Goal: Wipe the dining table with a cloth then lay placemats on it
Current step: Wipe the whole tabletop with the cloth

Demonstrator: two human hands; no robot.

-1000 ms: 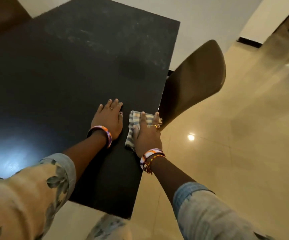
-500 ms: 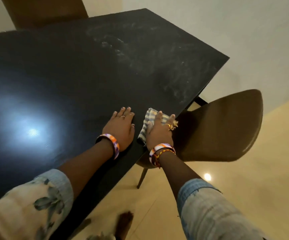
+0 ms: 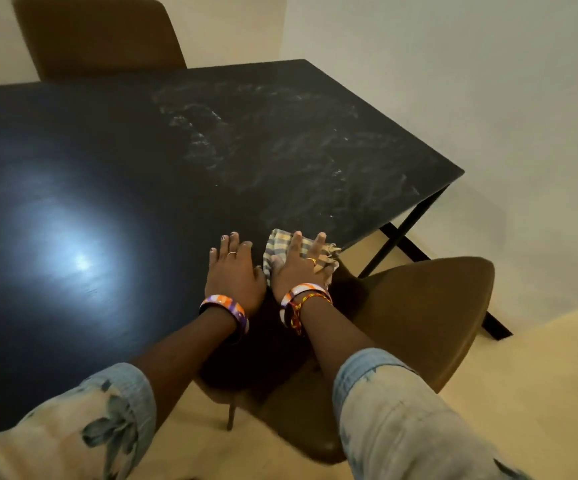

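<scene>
A black dining table (image 3: 114, 188) fills the left and middle of the head view. Whitish smears (image 3: 280, 147) streak its far right part. A folded checked cloth (image 3: 277, 245) lies at the table's near right edge. My right hand (image 3: 298, 265) presses flat on the cloth with straight fingers spread. My left hand (image 3: 233, 271) rests flat on the bare tabletop just left of it, thumb almost touching the right hand. No placemats are in view.
A brown chair (image 3: 429, 317) stands tucked at the table's near right edge, its seat under my right forearm. Another brown chair (image 3: 97, 36) stands at the far side. A black table leg (image 3: 412, 216) slants down at the right. Walls close in behind and to the right.
The view has swung, so the table now spreads wider and the far chair shows. Both hands stay flat side by side at the table edge, the right one on the cloth.
</scene>
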